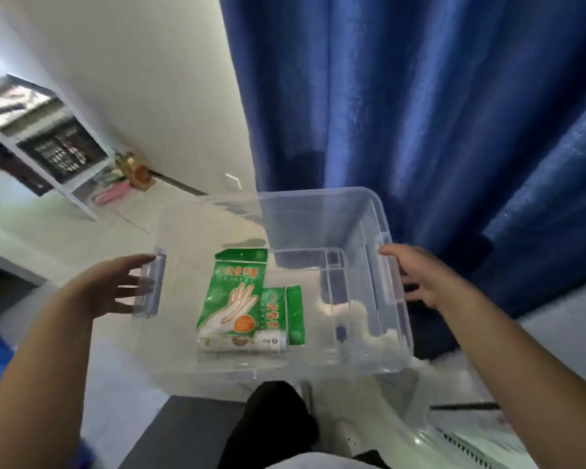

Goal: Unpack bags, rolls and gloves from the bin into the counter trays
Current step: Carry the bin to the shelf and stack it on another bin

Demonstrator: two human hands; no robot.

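Note:
A clear plastic bin [318, 204] is held up in front of me above the floor. My left hand [115, 286] has its fingers under the left handle. My right hand [416, 275] grips the right rim. Inside the bin lie a large green pack of disposable gloves [232, 289], a smaller green glove pack [286, 313] beside it, and a white roll [247, 342] across their near ends. The rest of the bin floor is bare.
A blue curtain [420, 96] hangs behind the bin. A white shelf unit with a black basket [58, 147] stands at the left against the wall. Pale floor lies below, with a dark surface [183, 431] near my legs.

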